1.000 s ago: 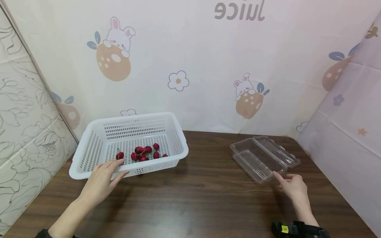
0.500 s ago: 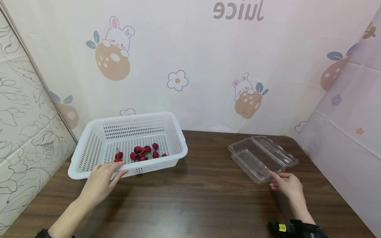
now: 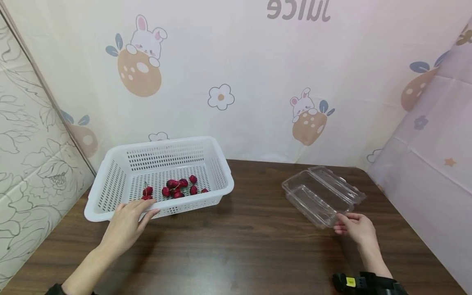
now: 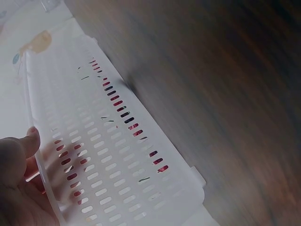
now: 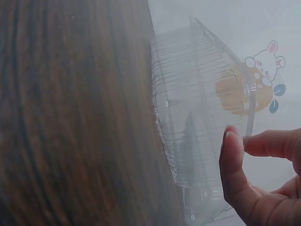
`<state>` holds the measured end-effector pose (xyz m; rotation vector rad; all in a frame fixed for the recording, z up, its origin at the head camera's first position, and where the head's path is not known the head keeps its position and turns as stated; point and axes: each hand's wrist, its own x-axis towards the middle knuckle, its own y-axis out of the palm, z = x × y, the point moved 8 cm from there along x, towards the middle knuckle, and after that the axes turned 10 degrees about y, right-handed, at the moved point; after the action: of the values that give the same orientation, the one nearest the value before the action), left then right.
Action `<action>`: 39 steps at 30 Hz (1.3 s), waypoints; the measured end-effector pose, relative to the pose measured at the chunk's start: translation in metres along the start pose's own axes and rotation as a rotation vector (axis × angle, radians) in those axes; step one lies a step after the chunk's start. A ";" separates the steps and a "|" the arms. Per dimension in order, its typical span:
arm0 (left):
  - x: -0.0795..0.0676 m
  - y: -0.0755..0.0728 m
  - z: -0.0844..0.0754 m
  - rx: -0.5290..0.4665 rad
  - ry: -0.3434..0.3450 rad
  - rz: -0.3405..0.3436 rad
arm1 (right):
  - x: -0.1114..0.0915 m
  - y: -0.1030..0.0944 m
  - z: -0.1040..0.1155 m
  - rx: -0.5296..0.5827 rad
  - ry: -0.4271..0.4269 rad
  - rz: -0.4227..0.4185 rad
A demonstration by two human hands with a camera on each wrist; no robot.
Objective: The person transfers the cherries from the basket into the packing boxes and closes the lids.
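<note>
A white perforated plastic basket [image 3: 224, 182] stands at the left of the table with several dark red cherries [image 3: 172, 184] on its floor. My left hand [image 3: 124, 224] grips its near rim, fingers over the inside and thumb outside; through the slots of the basket wall [image 4: 101, 150] the fingers and some red fruit show. On the right lies a clear hinged plastic box [image 3: 313, 198], its lid [image 3: 337, 186] folded back. With thumb and forefinger, my right hand [image 3: 357, 230] pinches the box's near rim. No fruit shows in the box.
Brown wood-grain table [image 3: 236, 246] stretches between basket and box. A printed curtain [image 3: 254, 123] hangs along the back edge, with more printed cloth at both sides. A black strap device [image 3: 368, 282] sits on the right wrist.
My right hand has shifted slightly left, its thumb and forefinger now on the box rim, and the box has moved a little left with it. The left hand and basket stay put.
</note>
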<state>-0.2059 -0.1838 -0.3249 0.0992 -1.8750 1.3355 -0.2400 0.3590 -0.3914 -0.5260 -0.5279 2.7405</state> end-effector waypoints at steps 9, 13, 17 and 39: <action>0.001 -0.002 -0.003 0.008 0.001 -0.011 | -0.002 0.003 0.001 -0.006 -0.006 0.040; 0.001 0.000 -0.005 0.012 0.000 -0.005 | -0.003 0.003 0.000 -0.023 0.003 0.053; 0.002 0.001 -0.008 0.023 0.002 -0.004 | -0.004 0.005 0.000 -0.040 0.007 0.059; 0.002 0.003 -0.023 0.022 0.036 -0.015 | -0.012 0.025 0.015 -0.150 -0.058 0.162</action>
<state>-0.1959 -0.1623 -0.3231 0.1001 -1.8267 1.3399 -0.2407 0.3275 -0.3850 -0.5491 -0.7401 2.8925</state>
